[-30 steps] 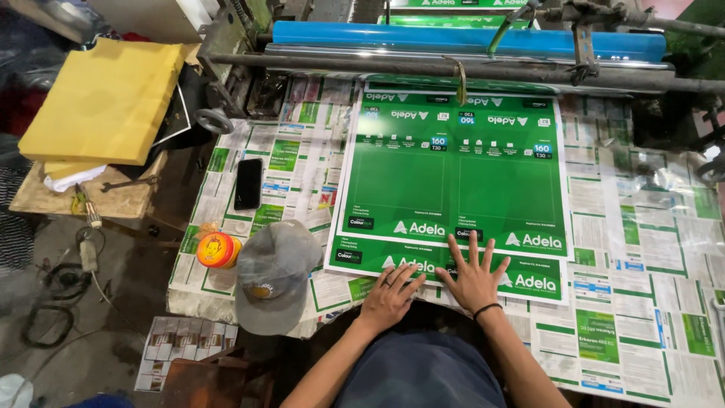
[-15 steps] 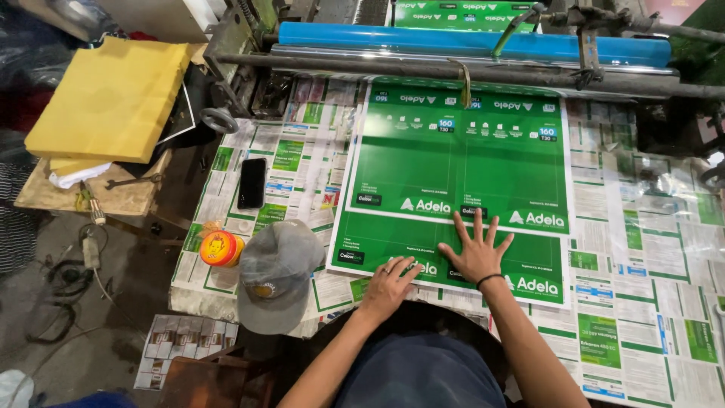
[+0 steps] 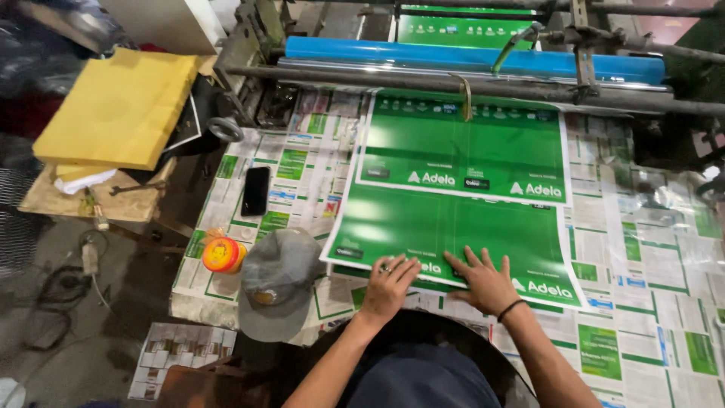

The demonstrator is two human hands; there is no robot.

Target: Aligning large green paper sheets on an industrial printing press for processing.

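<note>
Basically both hands lie flat and spread, grasping nothing: left hand (image 3: 389, 285) and right hand (image 3: 485, 281) press palms-down on the near edge of the green printed sheet (image 3: 461, 196). That sheet tops a stack on the newspaper-covered table (image 3: 649, 249), its far edge reaching up under the grey metal bar (image 3: 453, 85) and the blue roller (image 3: 468, 57) of the machine. Left hand wears a ring, right wrist a dark band. Fingers extended, not curled, thumbs out. Sheet looks large, thin, glossy; judged light and floppy, likely slick against the sheets below, prone to creasing if pinched at 1 point. Best hold seems the near edge or the 2 near corners, with both hands apart so it does not sag or buckle; flat palms can slide it. Left of the hands: grey cap (image 3: 278, 281) touching the table edge, orange lidded tub (image 3: 222, 255) just beside it, black phone (image 3: 256, 190) farther up on the newspaper. Yellow padded block (image 3: 121, 106) sits on a wooden board at far left, well apart. Another green print (image 3: 464, 29) shows behind the roller.
</note>
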